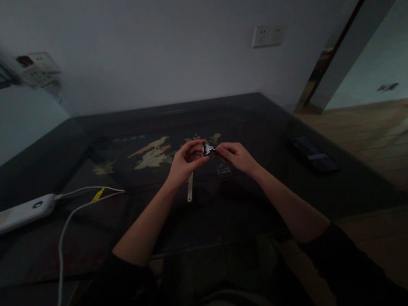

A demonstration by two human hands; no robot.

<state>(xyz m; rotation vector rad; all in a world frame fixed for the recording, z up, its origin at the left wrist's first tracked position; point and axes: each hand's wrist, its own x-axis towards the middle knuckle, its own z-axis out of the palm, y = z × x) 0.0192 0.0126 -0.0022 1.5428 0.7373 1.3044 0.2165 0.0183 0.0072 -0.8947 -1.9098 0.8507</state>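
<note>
over the dark table (254, 201) your left hand (186, 162) grips the razor (208, 148), handle hanging toward you, while your right hand (236, 156) pinches its head from the right.

Two bare forearms reach forward from dark sleeves pushed up near the elbows, angling inward so the hands meet at the centre of the scene. The left hand (186, 161) sits slightly left of centre, fingers curled, thumb and fingertips pinched together at its right side. The right hand (236, 156) mirrors it from the right, knuckles up, fingertips pinched toward the left hand. The two sets of fingertips almost touch. Both wrists are held straight and raised.
</note>
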